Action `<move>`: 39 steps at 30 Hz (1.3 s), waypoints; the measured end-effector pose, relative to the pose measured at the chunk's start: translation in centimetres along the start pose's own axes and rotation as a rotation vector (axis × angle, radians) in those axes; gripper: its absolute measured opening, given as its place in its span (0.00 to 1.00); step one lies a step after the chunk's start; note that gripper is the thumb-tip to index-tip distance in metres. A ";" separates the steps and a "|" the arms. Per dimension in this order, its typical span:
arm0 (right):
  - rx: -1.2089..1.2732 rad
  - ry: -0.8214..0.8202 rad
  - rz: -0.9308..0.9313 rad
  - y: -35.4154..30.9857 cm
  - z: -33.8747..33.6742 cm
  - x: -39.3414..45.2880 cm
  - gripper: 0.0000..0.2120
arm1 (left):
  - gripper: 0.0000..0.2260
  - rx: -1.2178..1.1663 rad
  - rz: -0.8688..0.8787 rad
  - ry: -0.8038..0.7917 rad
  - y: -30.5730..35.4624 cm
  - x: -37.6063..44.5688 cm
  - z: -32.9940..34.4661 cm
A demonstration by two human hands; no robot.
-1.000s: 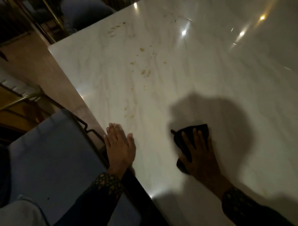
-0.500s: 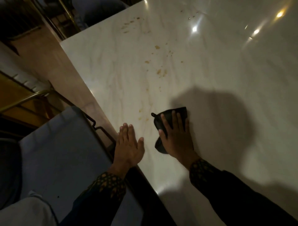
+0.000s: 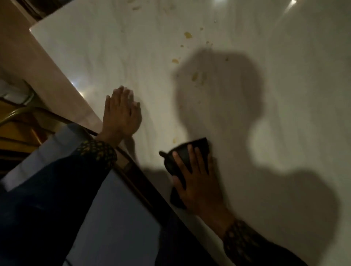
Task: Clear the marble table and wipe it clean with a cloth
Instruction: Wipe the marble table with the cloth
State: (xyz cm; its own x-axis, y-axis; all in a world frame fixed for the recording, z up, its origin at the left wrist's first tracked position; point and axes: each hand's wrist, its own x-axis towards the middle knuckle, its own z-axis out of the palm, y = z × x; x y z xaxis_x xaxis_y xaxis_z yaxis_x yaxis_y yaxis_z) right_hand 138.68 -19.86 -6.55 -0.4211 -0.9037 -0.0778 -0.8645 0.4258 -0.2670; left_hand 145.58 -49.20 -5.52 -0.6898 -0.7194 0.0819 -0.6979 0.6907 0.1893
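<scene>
One dark cloth (image 3: 187,154) lies bunched on the marble bench (image 3: 284,95), close to the near edge and under the right hand (image 3: 199,182). That hand lies flat on top of it, fingers straight and spread, pressing the cloth down onto the stone; part of the cloth shows beyond the fingertips and another part sticks out by the thumb side. The hand is a little blurred.

Well apart from it, further along the same edge, the left hand (image 3: 121,114) rests palm-down on the bench with its fingers straight and close together, holding nothing. Its wrist crosses the bench edge. Both arms wear dark sleeves with a yellow-patterned cuff (image 3: 97,151).

Yellowish crumbs (image 3: 188,35) and smears are scattered over the bench beyond the hands, some in the light and some inside a large shadow (image 3: 218,95) that falls across the middle of the stone. One small speck (image 3: 174,140) lies just beyond the cloth, between the two hands. Bright light spots (image 3: 218,1) reflect off the polished surface at the far end.

Beside the bench, on the left, a chair with a pale blue seat (image 3: 117,218) stands tucked against the edge, its dark frame running along the stone. Further left a brass-coloured rail (image 3: 15,114) and wooden parts show dimly; the rest there is too dark to tell.
</scene>
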 end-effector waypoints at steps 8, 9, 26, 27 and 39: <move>0.039 0.006 0.112 -1.4 -0.1 10.6 0.28 | 0.26 -0.027 0.042 -0.060 -0.7 7.5 0.4; 0.028 0.005 0.117 -0.9 -0.1 9.3 0.28 | 0.26 -0.024 0.048 -0.054 -0.7 8.5 0.4; -0.076 0.030 0.112 -2.0 -1.1 22.2 0.32 | 0.25 -0.040 -0.002 -0.029 0.7 13.0 2.7; -0.066 0.018 0.086 -1.4 -1.3 22.9 0.32 | 0.25 -0.037 0.005 -0.020 0.7 13.0 2.7; -0.039 0.129 0.811 21.8 -7.6 23.6 0.33 | 0.26 0.041 0.012 -0.046 0.8 13.0 2.7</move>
State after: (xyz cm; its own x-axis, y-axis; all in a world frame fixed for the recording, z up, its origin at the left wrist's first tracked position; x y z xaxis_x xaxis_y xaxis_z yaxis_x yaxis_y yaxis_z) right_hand 107.84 -31.58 -6.91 -0.9452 -0.3033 -0.1207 -0.2860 0.9477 -0.1417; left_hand 135.51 -57.83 -6.98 -0.7054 -0.7078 0.0385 -0.6964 0.7021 0.1487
